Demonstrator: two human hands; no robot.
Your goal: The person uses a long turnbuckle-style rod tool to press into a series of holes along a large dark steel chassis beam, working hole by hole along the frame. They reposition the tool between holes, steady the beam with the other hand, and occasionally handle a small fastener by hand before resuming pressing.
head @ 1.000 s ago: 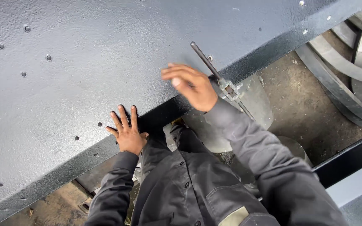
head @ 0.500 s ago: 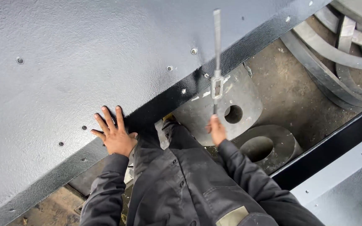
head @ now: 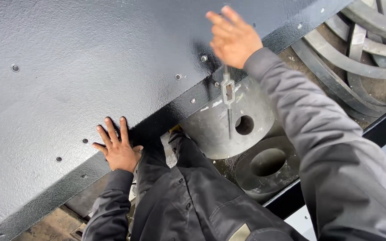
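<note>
R hand (head: pixel 234 38) fist-closed on slim steel tap wrench (head: pixel 227 96), long axis hanging straight down; L hand (head: pixel 117 147) flat, fingers spread, on textured grey painted steel plate (head: pixel 77 67)

Right hand (head: pixel 233 38) motion-blurred at the fingers, grip on the metal tool (head: pixel 227 96) unclear, its upper handle hidden behind the palm. Grey steel plate (head: pixel 90 58) cut off at top and left edges. Curved steel bands (head: pixel 358 49) cropped at the right. Lower round block (head: pixel 264 167) partly hidden behind the right sleeve (head: pixel 336 156).
</note>
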